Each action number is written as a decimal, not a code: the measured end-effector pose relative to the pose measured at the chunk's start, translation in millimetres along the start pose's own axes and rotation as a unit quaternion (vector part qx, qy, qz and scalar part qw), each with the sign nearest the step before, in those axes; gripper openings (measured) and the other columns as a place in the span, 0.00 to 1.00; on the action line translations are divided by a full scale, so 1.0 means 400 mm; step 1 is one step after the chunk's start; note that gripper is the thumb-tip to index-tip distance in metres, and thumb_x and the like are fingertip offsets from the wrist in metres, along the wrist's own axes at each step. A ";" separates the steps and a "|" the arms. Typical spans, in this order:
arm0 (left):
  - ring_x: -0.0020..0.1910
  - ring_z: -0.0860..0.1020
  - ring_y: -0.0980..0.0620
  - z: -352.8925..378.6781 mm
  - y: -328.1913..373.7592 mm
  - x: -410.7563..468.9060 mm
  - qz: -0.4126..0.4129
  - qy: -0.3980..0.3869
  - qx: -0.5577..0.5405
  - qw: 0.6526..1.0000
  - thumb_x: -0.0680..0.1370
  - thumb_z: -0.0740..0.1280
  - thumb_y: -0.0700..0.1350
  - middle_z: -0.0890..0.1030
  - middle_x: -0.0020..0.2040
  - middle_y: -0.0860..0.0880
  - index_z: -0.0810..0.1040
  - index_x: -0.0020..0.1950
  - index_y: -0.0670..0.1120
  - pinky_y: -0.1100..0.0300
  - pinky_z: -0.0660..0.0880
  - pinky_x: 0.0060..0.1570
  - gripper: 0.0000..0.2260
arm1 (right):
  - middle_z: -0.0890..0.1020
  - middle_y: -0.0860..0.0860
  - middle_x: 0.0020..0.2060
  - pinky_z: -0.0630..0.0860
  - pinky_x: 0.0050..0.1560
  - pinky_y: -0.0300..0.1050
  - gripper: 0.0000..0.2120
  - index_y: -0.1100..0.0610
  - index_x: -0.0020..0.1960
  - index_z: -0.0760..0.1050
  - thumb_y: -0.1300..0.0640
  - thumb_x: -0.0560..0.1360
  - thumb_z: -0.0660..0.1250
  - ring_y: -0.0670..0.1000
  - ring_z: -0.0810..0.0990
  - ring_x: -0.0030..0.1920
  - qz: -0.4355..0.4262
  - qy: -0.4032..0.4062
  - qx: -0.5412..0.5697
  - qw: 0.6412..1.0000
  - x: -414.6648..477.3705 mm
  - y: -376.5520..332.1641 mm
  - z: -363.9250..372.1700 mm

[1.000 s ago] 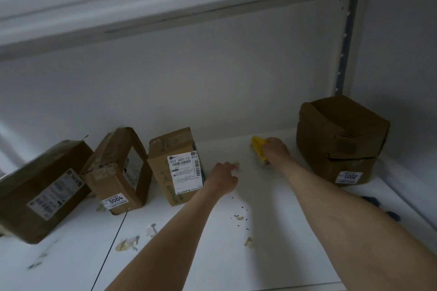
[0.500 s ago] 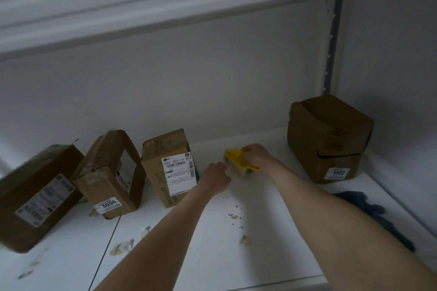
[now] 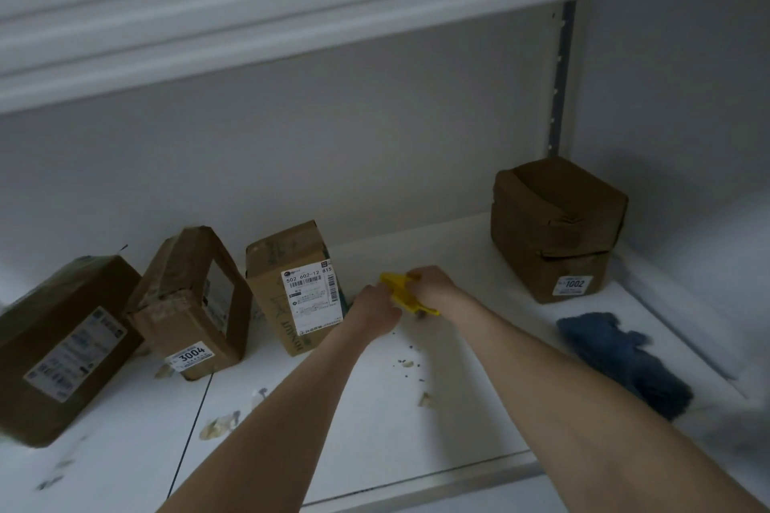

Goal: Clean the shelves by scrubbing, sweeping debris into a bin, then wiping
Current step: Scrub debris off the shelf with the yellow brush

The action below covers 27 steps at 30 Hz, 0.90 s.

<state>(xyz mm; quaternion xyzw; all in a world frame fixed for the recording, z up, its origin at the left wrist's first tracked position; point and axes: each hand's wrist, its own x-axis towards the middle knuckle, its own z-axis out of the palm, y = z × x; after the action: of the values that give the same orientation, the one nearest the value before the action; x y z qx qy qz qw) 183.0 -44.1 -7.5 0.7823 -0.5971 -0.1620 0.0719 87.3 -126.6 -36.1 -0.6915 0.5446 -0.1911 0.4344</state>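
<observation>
My right hand (image 3: pixel 433 287) grips a yellow scrub brush (image 3: pixel 403 292) low over the white shelf (image 3: pixel 466 421), near its middle back. My left hand (image 3: pixel 375 310) is curled into a fist right beside the brush, touching its left end; whether it holds the brush I cannot tell. Small dark crumbs and pale scraps of debris (image 3: pixel 410 364) lie on the shelf just in front of both hands. A crumpled blue cloth (image 3: pixel 625 358) lies on the shelf to the right of my right forearm.
Three cardboard boxes stand left of my hands: one with a white label (image 3: pixel 296 287), one marked 3004 (image 3: pixel 187 304), one tilted at far left (image 3: pixel 62 346). A brown box marked 1002 (image 3: pixel 554 229) sits in the back right corner. More paper scraps (image 3: pixel 218 425) lie front left.
My right hand has swept the brush leftward across the shelf until it meets my left hand. The view has shifted, bringing the blue cloth into sight.
</observation>
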 end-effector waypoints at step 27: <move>0.68 0.69 0.44 0.042 0.018 -0.112 0.003 0.002 -0.031 1.000 0.80 0.60 0.41 0.69 0.70 0.42 0.64 0.72 0.41 0.57 0.67 0.64 0.20 | 0.81 0.57 0.57 0.74 0.51 0.44 0.16 0.57 0.60 0.78 0.49 0.78 0.62 0.58 0.79 0.56 0.058 0.077 -0.078 0.992 -0.177 0.077 -0.018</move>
<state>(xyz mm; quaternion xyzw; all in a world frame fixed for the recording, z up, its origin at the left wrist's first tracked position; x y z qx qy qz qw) 160.3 -1.8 -13.6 0.7784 -0.5939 -0.1785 0.0975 40.3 -65.1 -42.5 -0.6738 0.6291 -0.1751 0.3458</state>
